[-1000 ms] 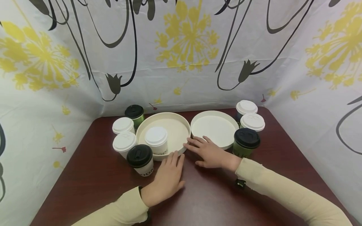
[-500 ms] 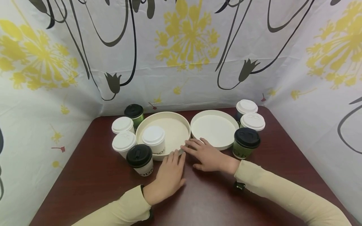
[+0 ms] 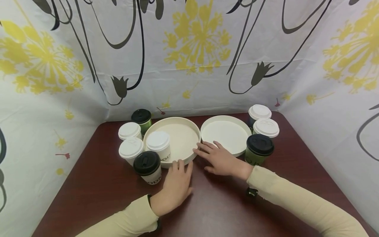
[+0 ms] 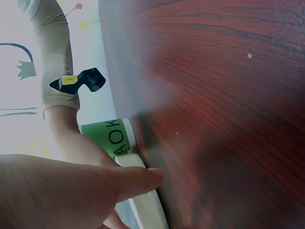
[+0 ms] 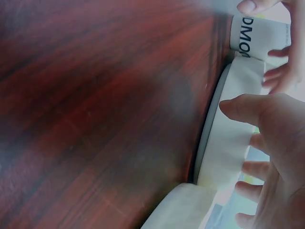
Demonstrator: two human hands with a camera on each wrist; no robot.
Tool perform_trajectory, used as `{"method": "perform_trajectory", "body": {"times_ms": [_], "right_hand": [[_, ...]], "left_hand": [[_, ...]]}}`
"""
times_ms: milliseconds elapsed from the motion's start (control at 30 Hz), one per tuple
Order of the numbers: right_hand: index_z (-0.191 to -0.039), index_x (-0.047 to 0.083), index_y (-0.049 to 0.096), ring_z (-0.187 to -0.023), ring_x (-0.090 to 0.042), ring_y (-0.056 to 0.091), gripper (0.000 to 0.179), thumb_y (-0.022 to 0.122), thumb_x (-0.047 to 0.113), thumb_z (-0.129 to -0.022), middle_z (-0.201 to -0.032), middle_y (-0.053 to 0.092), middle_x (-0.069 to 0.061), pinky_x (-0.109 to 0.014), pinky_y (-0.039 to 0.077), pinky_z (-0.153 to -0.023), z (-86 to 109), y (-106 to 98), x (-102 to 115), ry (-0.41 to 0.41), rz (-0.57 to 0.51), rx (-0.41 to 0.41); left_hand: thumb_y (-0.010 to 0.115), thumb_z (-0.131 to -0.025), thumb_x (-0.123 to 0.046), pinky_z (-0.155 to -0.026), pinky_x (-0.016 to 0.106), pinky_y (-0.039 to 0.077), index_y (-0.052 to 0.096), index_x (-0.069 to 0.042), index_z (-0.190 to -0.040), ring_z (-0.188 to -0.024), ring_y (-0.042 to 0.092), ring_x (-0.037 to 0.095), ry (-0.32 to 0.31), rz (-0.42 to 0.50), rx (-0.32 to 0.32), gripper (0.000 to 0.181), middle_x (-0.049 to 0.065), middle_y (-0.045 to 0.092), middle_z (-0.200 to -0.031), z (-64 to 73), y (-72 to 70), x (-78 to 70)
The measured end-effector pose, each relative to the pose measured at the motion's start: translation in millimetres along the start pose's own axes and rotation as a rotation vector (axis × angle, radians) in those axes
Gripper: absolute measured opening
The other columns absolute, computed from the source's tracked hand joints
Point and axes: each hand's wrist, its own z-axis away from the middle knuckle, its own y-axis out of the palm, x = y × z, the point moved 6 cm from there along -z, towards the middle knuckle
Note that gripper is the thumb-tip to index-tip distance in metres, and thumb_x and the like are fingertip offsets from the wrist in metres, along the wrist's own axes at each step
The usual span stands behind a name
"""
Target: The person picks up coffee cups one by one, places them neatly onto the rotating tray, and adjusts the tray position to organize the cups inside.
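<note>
Two pale round trays stand side by side on the dark table in the head view. A white-lidded paper cup stands upright inside the left tray, near its left wall. My left hand, its fingers extended, lies at that tray's front rim. Relaxed fingers of my right hand reach the same tray's right front rim, close to where it meets the right tray. The right wrist view shows my right thumb beside the left tray's outer wall. Neither hand grips anything; exact fingertip contact is partly hidden.
Left of the trays stand a black-lidded white cup, two white-lidded cups and a black-lidded green cup. On the right are a black-lidded green cup and two white-lidded cups. Patterned cloth walls the table.
The white-lidded cup inside the left tray has shifted left, toward the tray's left wall. Both hands stay at the rim with only slight movement.
</note>
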Motion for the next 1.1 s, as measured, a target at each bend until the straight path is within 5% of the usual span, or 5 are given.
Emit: {"method": "perform_trajectory", "body": {"times_ms": [333,833,1100], "right_hand": [[-0.155,0.022,0.035,-0.145,-0.034,0.039,0.081,0.075,0.034,-0.085,-0.159,0.037,-0.01,-0.059,0.037,-0.11,-0.7,1,-6,0.006,-0.053,0.02],[-0.154,0.02,0.036,-0.142,-0.035,0.043,0.082,0.075,0.035,-0.083,-0.156,0.042,-0.013,-0.055,0.04,-0.11,-0.5,-3,13,-0.009,0.003,0.03],[-0.153,0.017,0.038,-0.142,-0.033,0.043,0.08,0.074,0.038,-0.085,-0.156,0.042,-0.012,-0.054,0.039,-0.111,-1.1,-3,16,0.013,-0.016,0.025]], "left_hand": [[0.072,-0.076,-0.066,-0.097,0.04,0.053,0.048,-0.012,-0.145,-0.118,0.058,0.04,-0.074,-0.008,0.083,0.091,0.025,0.054,-0.126,4.2,-4.8,9.5],[0.073,-0.076,-0.064,-0.098,0.04,0.051,0.048,-0.012,-0.144,-0.126,0.054,0.035,0.008,0.026,0.028,0.089,0.021,0.053,-0.138,1.1,-9.4,-4.2],[0.074,-0.076,-0.064,-0.099,0.041,0.053,0.047,-0.013,-0.145,-0.127,0.055,0.039,0.011,0.033,0.075,0.089,0.025,0.052,-0.139,-0.3,-7.2,-5.1]]}}
